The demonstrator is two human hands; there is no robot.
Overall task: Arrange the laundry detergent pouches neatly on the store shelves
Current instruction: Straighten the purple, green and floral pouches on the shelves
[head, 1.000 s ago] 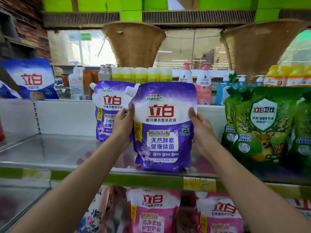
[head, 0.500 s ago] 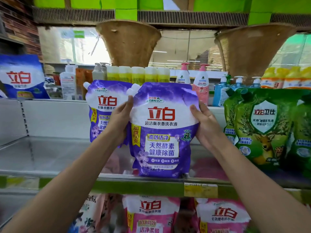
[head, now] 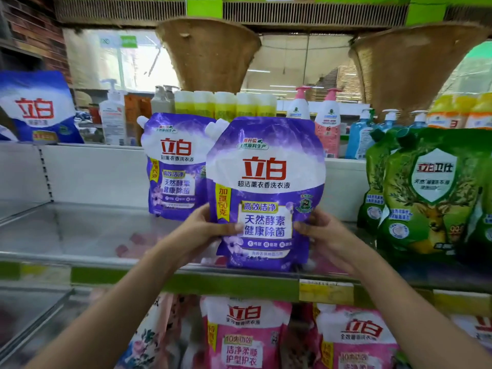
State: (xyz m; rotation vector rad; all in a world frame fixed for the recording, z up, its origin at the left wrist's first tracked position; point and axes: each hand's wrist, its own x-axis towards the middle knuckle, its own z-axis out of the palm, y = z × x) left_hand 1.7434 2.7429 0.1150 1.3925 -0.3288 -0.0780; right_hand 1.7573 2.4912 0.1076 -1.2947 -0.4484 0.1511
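Note:
A purple detergent pouch (head: 266, 166) with a white screw cap stands upright at the front of the metal shelf (head: 80, 230). My left hand (head: 202, 230) grips its lower left side, thumb across the front. My right hand (head: 319, 233) grips its lower right side the same way. A second purple pouch (head: 173, 166) stands just behind and to the left, against the white back panel, partly hidden by the front one.
Green detergent pouches (head: 426, 193) fill the shelf's right end. The shelf's left half is bare metal. Pink pouches (head: 245, 336) stand on the shelf below. Pump bottles (head: 327, 121) and a blue bag (head: 34, 107) sit behind the back panel. Two woven baskets (head: 207, 54) hang above.
Both hands slid down from the pouch's upper sides to its lower sides. The pouch stayed upright at the shelf front.

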